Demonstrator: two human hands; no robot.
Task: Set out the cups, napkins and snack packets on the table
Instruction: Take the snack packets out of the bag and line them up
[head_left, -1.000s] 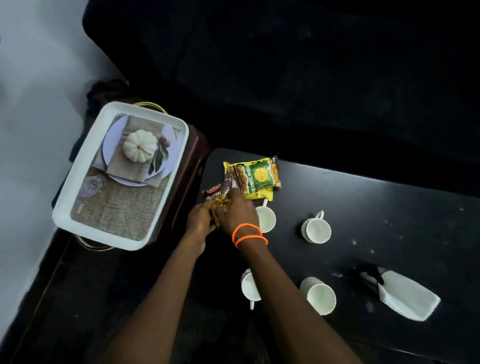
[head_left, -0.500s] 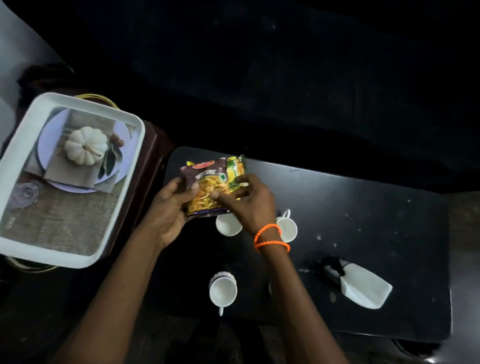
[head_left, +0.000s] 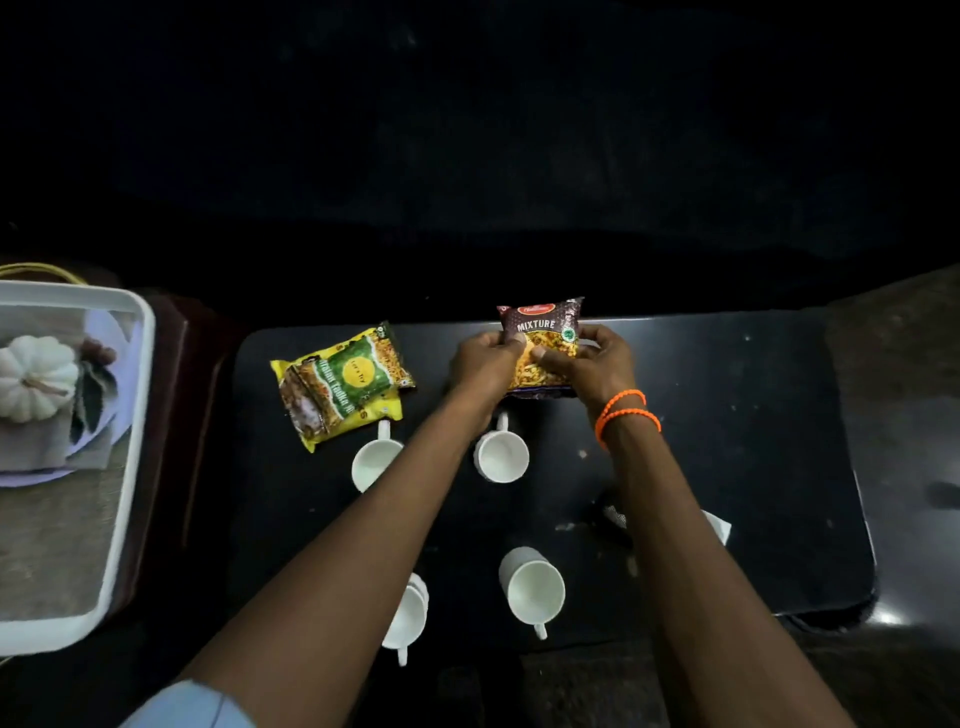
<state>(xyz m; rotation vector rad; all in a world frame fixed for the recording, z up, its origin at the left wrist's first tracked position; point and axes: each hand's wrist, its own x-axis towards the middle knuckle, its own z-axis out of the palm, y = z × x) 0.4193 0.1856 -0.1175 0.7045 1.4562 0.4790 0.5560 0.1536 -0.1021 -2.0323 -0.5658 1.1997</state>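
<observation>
A view from above, looking down on a dark table (head_left: 727, 415) with two forearms reaching forward across it. At the far left, off the table, a white tray (head_left: 132, 441) rests on a dark brown stand and holds a small white pumpkin (head_left: 34, 376) on a folded cloth. Moving right, at the table's back left lies a yellow and green snack packet (head_left: 343, 382), flat and tilted, with at least one more packet under it. Just in front of it stands a white cup (head_left: 374, 462), handle pointing away; a second cup (head_left: 501, 456) stands to its right, between the two forearms. Nearer the viewer are two more: a third cup (head_left: 408, 616) partly hidden by the left forearm, and a fourth cup (head_left: 535, 590), both with handles toward the viewer. At the back centre, the left hand (head_left: 483, 364) and the right hand (head_left: 597, 364) together hold a dark maroon packet marked MIXTURE (head_left: 543, 343), each pinching a side edge with thumb on top and fingers curled beneath; whether it touches the table cannot be told. The right wrist wears orange bead bracelets (head_left: 626, 410). A white napkin (head_left: 719, 525) shows just beyond the right forearm, mostly hidden. To place this packet well, it looks best lowered flat with the label facing up, behind the second cup and apart from the other packets, keeping wrists high so they miss the cups.
</observation>
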